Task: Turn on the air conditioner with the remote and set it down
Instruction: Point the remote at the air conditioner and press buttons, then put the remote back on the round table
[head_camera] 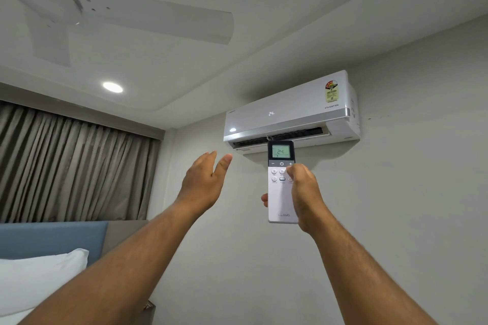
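A white wall-mounted air conditioner [290, 111] hangs high on the wall, its front display lit with 24 and its lower flap partly open. My right hand [303, 192] grips a white remote [280, 192] upright just below the unit; the remote's screen reads 24 and my thumb rests near the plus button. My left hand [204, 179] is raised beside the remote, to its left, with fingers apart and nothing in it.
A white ceiling fan [79, 8] hangs at the upper left, with a round ceiling light [112, 87] below it. Grey curtains [74, 166] cover the left wall. A blue headboard [52, 239] and white pillow [34, 280] sit at the lower left.
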{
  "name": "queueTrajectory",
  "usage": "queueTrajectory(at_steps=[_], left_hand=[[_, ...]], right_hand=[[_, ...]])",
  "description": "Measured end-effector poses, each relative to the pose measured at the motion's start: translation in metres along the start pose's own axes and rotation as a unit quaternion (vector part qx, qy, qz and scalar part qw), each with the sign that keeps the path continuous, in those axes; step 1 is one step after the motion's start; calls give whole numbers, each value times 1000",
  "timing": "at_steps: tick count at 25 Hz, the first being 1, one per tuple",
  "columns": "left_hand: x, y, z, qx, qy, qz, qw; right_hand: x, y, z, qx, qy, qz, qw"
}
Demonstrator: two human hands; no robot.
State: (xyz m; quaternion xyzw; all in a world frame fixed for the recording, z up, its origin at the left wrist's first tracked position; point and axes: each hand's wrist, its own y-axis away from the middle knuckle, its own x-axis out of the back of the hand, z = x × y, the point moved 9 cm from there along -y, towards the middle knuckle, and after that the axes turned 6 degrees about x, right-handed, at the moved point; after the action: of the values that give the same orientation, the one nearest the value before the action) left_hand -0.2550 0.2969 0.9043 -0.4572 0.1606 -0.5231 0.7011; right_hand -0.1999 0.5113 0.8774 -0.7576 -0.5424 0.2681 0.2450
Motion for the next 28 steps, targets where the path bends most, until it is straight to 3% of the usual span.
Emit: queueTrajectory(at_steps=[5,9,17,23,28], left_hand=[[36,22,-27,79,104,7,991],[63,51,-63,124,76,-41,989],[163,137,-177,281,62,6,958],[201,244,-279,414,53,29,908],[202,381,-367,543,70,37,836]], right_hand=[[-68,8,31,-31,-2,-16,999],[-147,34,75,-64,-20,-54,996],[-286,133,164,-180,-95,-157,966],[-331,241,237,-261,-64,-234,935],[-340,352,327,-334,-8,-317,888]])
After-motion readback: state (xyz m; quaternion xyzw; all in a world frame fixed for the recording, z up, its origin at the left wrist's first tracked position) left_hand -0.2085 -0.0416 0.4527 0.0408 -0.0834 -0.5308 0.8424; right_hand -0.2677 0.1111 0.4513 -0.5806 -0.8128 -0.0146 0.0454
